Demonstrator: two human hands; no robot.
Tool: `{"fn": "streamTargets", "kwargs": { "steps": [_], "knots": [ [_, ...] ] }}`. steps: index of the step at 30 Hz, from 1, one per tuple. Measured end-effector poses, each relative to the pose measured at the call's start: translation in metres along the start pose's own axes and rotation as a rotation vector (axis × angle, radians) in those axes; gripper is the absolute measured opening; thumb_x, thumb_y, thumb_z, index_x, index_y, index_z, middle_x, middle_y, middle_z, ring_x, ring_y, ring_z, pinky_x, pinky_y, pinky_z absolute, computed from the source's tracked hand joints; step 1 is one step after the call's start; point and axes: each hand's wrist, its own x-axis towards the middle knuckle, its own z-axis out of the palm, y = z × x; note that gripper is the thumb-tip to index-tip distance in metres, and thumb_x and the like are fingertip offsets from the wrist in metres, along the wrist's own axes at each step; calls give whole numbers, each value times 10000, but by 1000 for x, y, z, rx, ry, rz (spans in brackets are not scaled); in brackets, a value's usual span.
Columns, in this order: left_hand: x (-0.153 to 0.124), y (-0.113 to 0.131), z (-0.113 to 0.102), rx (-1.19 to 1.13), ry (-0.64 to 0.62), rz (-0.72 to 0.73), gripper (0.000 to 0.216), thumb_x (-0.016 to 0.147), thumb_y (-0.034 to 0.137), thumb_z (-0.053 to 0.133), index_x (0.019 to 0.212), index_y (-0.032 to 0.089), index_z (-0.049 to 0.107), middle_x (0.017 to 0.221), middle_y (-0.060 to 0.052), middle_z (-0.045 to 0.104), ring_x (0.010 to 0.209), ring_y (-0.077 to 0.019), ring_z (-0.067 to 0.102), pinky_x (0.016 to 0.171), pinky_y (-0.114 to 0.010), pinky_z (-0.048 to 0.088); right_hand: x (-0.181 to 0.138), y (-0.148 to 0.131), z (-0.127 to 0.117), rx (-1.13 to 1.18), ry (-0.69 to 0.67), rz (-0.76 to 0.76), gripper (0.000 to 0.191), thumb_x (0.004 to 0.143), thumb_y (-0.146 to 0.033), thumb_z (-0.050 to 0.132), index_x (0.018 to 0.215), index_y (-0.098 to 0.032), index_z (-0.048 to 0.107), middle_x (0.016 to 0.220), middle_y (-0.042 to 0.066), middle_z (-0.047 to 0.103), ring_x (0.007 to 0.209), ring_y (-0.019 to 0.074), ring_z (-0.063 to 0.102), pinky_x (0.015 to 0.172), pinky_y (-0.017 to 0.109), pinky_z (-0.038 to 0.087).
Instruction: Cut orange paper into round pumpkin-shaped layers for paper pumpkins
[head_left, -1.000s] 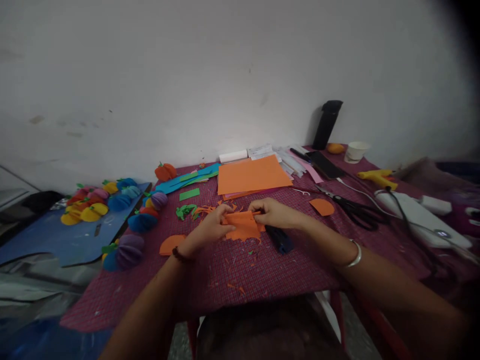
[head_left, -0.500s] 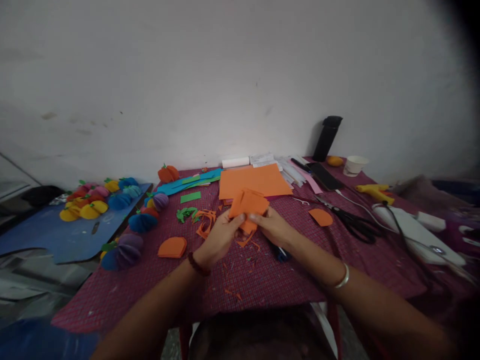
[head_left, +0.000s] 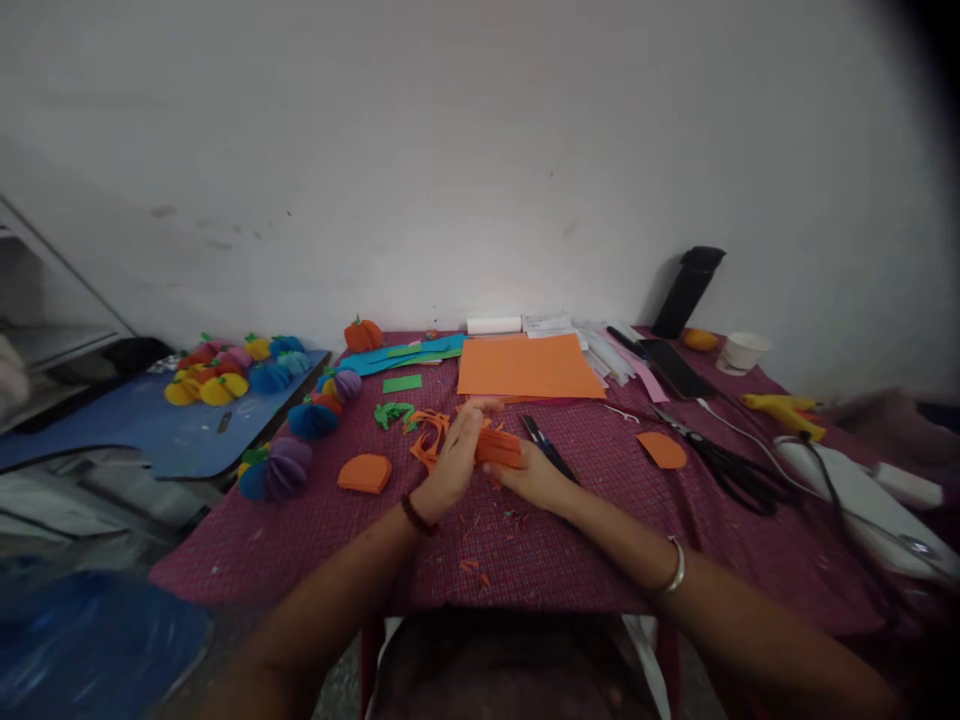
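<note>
A stack of small orange paper pieces is held edge-up above the table in my right hand, whose fingers and thumb close round it. My left hand is upright and flat, its fingers stretched out and its palm against the left end of the stack. Orange paper offcuts lie just behind my left wrist. A second stack of round-edged orange pieces sits on the table to the left. A dark slim tool lies beyond my right wrist, partly hidden by the forearm.
Orange sheets lie at the back. Large black scissors, an orange paper piece, a phone, a yellow glue gun and a black bottle are on the right. Colourful paper pumpkins stand on the left.
The orange pieces have gone from fanned out between both hands to a squared stack in my right hand. My left hand has let go and flattened against it. The view has shifted left.
</note>
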Motion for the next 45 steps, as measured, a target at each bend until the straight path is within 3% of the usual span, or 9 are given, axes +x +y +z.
{"fn": "streamTargets", "kwargs": {
  "steps": [8, 13, 18, 22, 26, 31, 35, 40, 45],
  "knots": [
    [-7, 9, 0, 61, -128, -46, 414, 965, 409, 300, 975, 197, 656, 1081, -62, 646, 1091, -205, 560, 1026, -363, 389, -1, 6, -2, -151, -53, 47, 394, 698, -189, 714, 1066, -167, 573, 1035, 85, 671, 948, 233, 651, 865, 409, 510],
    [-6, 7, 6, 35, -113, -172, 191, 857, 270, 507, 902, 167, 661, 968, -65, 661, 963, -199, 595, 920, -335, 449, -1, 8, -5, -418, -13, -63, 400, 712, -171, 667, 1107, -160, 605, 1156, 125, 639, 1066, 274, 601, 929, 422, 460],
    [1, -3, 5, 91, -53, -189, 166, 780, 141, 529, 899, 156, 643, 939, -64, 656, 910, -185, 598, 870, -329, 460, -1, 4, -6, -433, 23, 3, 376, 701, -155, 653, 1075, -163, 618, 1009, 76, 675, 929, 233, 617, 823, 356, 479],
    [6, -1, 1, 100, -30, -185, 128, 813, 213, 539, 858, 149, 640, 904, -61, 652, 891, -180, 595, 861, -312, 454, 1, 8, -7, -429, 33, 77, 206, 700, -148, 620, 904, -160, 650, 806, 17, 667, 734, 172, 593, 673, 272, 461],
    [8, 12, -9, 82, -178, -164, 290, 901, 365, 447, 912, 157, 648, 959, -75, 656, 944, -196, 592, 875, -319, 443, 3, 8, -13, -389, 72, 72, 112, 738, -177, 576, 805, -181, 666, 698, 2, 659, 671, 171, 581, 622, 262, 443],
    [9, 27, -19, 365, -386, 2, 104, 715, 220, 677, 805, 174, 655, 830, -36, 624, 794, -177, 548, 731, -280, 413, 0, -8, -23, -488, 1, 37, 133, 741, -201, 568, 805, -199, 685, 732, 4, 683, 681, 170, 592, 638, 260, 419],
    [12, 29, -23, 305, -275, -81, 175, 732, 248, 653, 621, 166, 545, 618, 16, 510, 604, -120, 447, 595, -244, 350, -1, -23, -28, -343, 48, 99, 67, 716, -237, 611, 698, -174, 600, 652, -11, 610, 591, 132, 528, 565, 236, 383],
    [10, 21, -18, -194, -26, -233, 255, 728, 354, 687, 756, 175, 508, 716, 24, 564, 629, -108, 507, 634, -245, 434, 0, -31, -26, 180, 182, 148, 261, 734, -410, 671, 803, -173, 585, 663, -35, 583, 551, 96, 505, 561, 224, 409],
    [2, 14, -3, -248, 43, -238, 216, 750, 316, 679, 824, 163, 546, 778, 12, 597, 664, -100, 527, 629, -220, 446, 0, -29, -14, 154, 140, 232, 339, 655, -442, 738, 778, -150, 618, 628, -25, 594, 528, 89, 491, 515, 213, 403]
  ]
}}
